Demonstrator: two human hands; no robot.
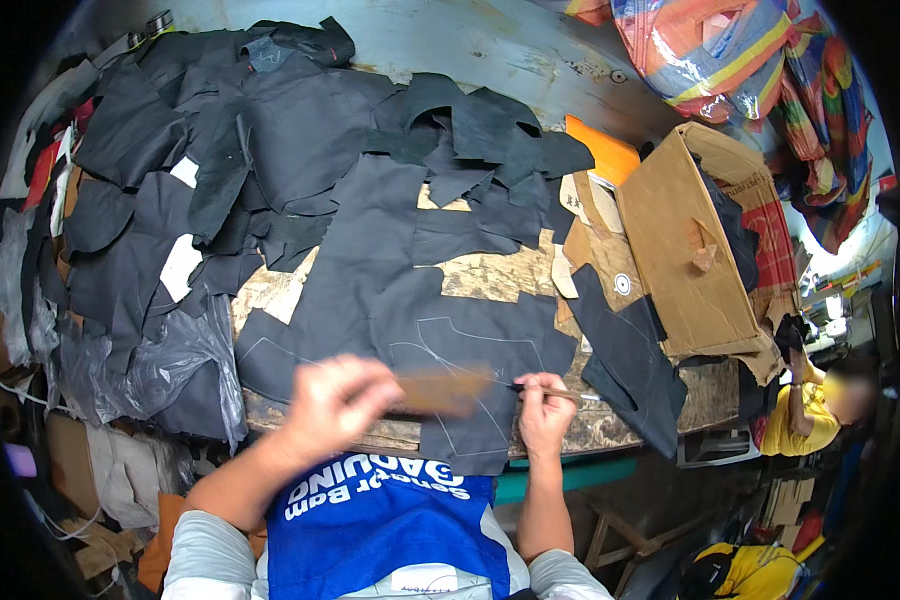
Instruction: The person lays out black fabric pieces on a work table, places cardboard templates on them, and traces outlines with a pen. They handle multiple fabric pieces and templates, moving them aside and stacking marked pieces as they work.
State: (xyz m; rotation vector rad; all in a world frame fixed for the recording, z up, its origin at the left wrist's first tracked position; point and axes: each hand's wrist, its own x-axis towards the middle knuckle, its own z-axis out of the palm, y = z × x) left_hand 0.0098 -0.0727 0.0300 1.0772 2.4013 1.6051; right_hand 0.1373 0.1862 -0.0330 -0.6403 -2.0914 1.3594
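A large sheet of black leather (380,285) lies in front of me with pale pattern outlines drawn on it. Above the sheet, my left hand (338,400) is closed on one end of a flat brown pattern piece (440,392), which is smeared by motion. To the right of that piece, my right hand (547,412) pinches a slim pen-like marking tool (570,395) over the leather's near edge. The tool's dark end points left toward the drawn lines.
Black leather offcuts (310,125) pile up at the back and left of the worn wooden table (490,275). An open cardboard box (680,255) stands at the right, with pale pattern pieces (595,215) beside it. A person in yellow (805,415) is at far right.
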